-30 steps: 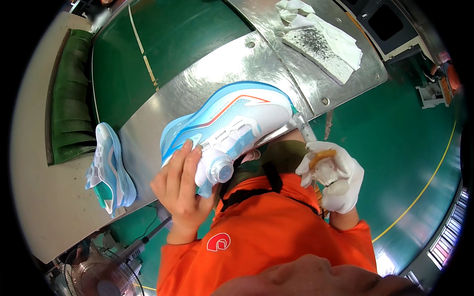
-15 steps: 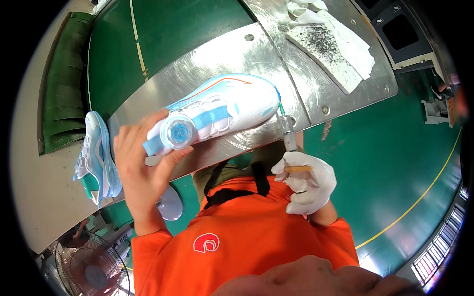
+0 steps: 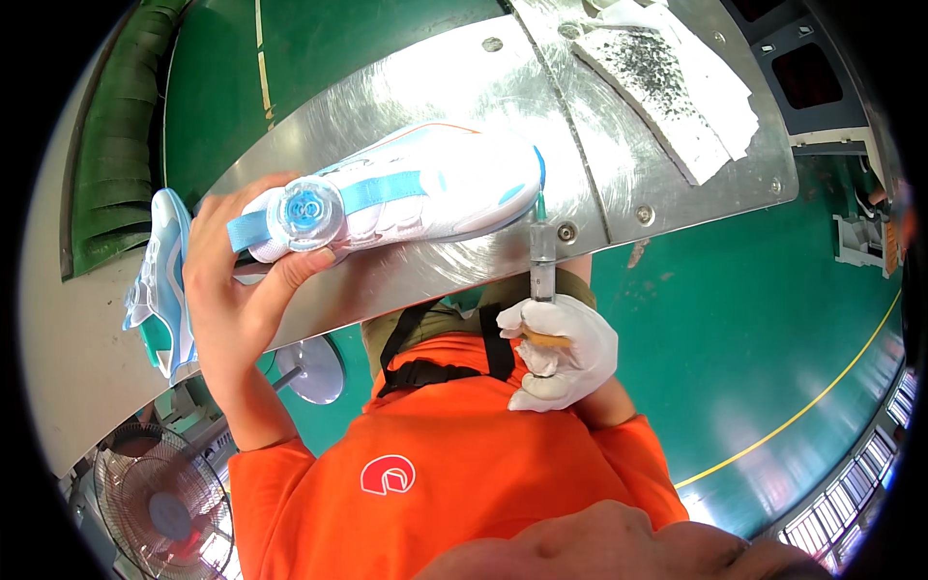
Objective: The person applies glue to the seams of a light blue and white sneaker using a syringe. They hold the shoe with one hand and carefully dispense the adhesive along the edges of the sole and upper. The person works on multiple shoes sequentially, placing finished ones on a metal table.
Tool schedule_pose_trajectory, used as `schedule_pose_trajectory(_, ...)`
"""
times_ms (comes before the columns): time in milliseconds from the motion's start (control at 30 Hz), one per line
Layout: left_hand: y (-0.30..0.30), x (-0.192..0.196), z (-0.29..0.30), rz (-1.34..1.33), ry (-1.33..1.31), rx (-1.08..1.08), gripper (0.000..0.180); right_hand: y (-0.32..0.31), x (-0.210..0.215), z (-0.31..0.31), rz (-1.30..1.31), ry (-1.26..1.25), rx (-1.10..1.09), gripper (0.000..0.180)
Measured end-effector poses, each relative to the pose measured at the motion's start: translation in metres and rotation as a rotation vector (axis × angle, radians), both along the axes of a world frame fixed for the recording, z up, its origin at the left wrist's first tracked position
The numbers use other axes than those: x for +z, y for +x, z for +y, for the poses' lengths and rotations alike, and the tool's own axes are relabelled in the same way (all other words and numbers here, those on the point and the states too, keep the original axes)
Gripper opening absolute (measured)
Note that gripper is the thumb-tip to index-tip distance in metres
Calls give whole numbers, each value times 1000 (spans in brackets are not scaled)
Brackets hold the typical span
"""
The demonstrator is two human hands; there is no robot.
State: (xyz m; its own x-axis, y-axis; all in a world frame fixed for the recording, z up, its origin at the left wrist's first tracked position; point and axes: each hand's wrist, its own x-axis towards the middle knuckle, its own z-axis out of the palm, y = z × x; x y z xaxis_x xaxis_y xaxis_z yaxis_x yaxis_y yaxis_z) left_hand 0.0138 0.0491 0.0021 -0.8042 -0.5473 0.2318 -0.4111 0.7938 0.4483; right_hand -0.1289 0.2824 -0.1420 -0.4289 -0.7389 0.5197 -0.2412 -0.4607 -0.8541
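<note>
A white and light-blue sneaker [image 3: 464,179] with a clear, blue-centred dial lies over the metal plate, its toe to the right. My bare left hand [image 3: 232,280] is closed around its heel end, thumb on the near side by the dial. My right hand [image 3: 570,353], in a white glove, grips a clear syringe [image 3: 543,271] with a green tip. That tip meets the blue edge at the sneaker's toe. A tan, stick-like piece [image 3: 546,340] also sits in the gloved fingers; its kind is unclear.
Left of my hand stands a second matching sneaker [image 3: 159,280]. A speckled white pad [image 3: 657,92] lies on the metal plate [image 3: 396,101] at the far right, beside white cloth [image 3: 720,116]. A fan [image 3: 164,512] stands at lower left, a green belt [image 3: 329,58] beyond the plate.
The sneaker and my left hand have shifted left in the picture, as has the second sneaker. My right hand and the syringe have moved left too, and the syringe is more upright.
</note>
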Motion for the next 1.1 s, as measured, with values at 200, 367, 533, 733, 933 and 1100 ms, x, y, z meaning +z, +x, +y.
schedule_pose_trajectory(200,2,0,0,-8,-8,6,49,6,-4,3,-49,51,-15,64)
schedule_pose_trajectory(367,15,-4,11,0,-265,-97,47,-2,-21,40,-202,111,120,74)
schedule_pose_trajectory(533,49,-29,55,-10,-498,-35,44,-10,23,19,-478,-112,-342,57)
schedule_pose_trajectory(733,58,-39,77,19,-555,-17,43,-32,39,-13,-242,-179,-246,79)
schedule_pose_trajectory(933,59,-35,75,32,-535,-30,45,-21,35,-30,-206,-84,-286,70)
schedule_pose_trajectory(1100,57,-33,71,26,-533,-30,48,-25,38,-31,-38,-39,-422,70)
